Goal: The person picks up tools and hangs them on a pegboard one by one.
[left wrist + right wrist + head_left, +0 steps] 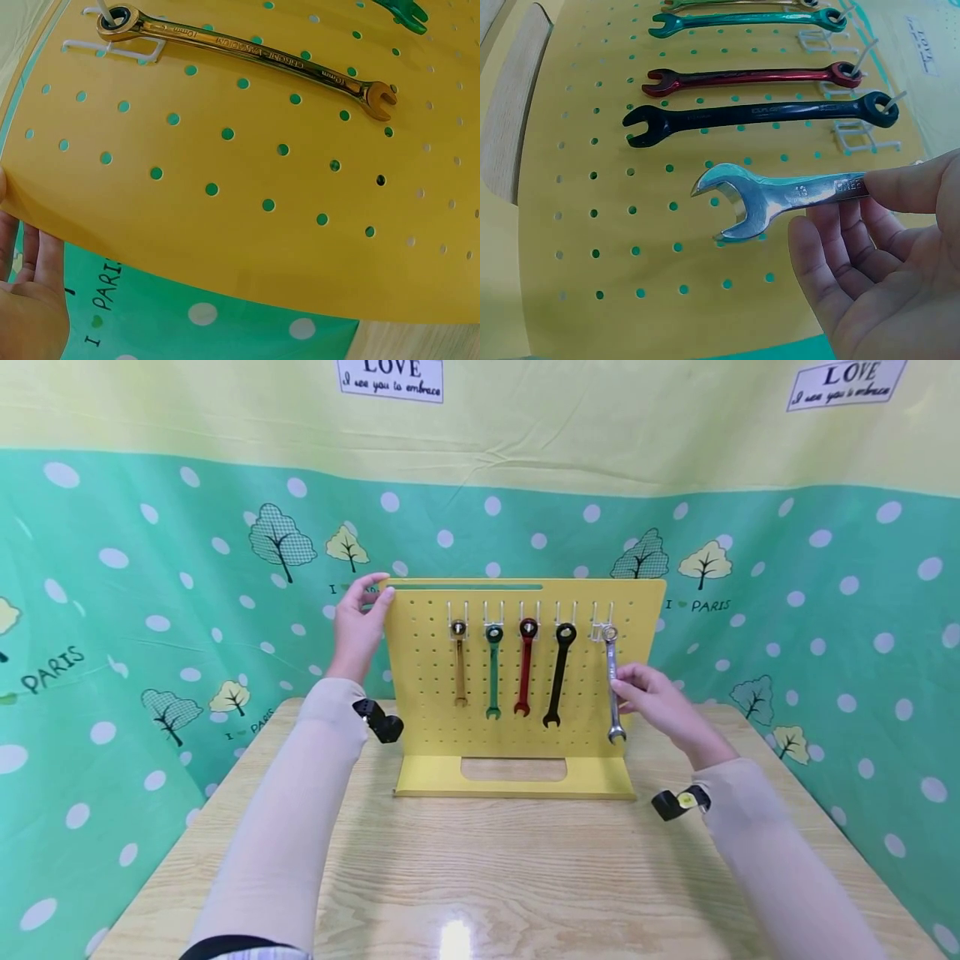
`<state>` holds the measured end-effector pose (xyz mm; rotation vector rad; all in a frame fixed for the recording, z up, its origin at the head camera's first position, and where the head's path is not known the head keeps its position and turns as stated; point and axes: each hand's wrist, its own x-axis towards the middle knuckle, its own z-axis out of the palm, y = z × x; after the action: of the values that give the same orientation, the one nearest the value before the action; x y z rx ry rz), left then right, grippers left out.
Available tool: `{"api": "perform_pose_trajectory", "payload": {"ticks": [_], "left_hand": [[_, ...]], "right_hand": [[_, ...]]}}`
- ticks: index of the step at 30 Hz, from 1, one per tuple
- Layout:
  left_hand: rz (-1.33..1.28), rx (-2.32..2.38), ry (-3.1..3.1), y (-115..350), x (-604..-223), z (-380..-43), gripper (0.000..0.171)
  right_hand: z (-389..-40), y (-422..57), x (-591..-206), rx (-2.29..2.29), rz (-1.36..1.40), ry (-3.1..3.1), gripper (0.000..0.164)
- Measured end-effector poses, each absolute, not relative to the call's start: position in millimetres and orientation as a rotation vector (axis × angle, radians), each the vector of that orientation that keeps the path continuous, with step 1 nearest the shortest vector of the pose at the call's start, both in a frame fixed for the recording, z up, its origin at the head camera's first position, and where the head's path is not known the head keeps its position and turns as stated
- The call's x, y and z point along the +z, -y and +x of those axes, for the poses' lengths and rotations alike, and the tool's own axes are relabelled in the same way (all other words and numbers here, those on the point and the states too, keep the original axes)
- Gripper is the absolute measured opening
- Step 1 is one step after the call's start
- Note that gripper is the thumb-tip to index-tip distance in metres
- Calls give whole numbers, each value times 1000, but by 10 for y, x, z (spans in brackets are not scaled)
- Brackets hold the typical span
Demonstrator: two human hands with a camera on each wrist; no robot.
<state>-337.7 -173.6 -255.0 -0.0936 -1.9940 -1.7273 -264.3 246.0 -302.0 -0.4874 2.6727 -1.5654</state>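
Observation:
A silver combination wrench [612, 714] is pinched between the thumb and fingers of my right hand [663, 706]. Its ring end is at the rightmost white hook [602, 610]; whether the hook passes through the ring I cannot tell. The open jaw end [742, 202] points down, apart from the board in the right wrist view. My left hand [358, 631] grips the upper left corner of the yellow pegboard [435, 735], thumb in front and fingers behind. Left of the silver wrench hang a black wrench [558, 677], a red wrench [526, 672], a green wrench [493, 677] and a gold wrench [461, 672].
The pegboard stands upright on its yellow base [431, 777], which has an oblong cutout, on a wooden table [510, 868]. Behind and at both sides hangs a green and yellow printed cloth [487, 518]. Each wrist wears a black camera strap.

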Motion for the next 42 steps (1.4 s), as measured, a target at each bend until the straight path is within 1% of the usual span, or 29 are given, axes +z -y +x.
{"api": "perform_pose_trajectory", "payload": {"ticks": [9, 17, 24, 42], "left_hand": [[-90, -1728, 1995, 1740, -2548, -3387, 32], [-85, -1715, 2001, 1731, -2556, -3394, 34], [-72, -1723, 1986, 1725, -2559, -3410, 31], [-86, -1730, 1980, 1726, -2551, -3398, 31]], "right_hand": [[-2754, -2425, -3090, -1582, -480, -2667, 31], [-2866, -2387, -3161, -1645, -410, -2620, 36], [-2928, -2358, -3203, -1693, -359, -2605, 40], [-2953, -2330, -3233, -1716, -370, -2590, 45]]}}
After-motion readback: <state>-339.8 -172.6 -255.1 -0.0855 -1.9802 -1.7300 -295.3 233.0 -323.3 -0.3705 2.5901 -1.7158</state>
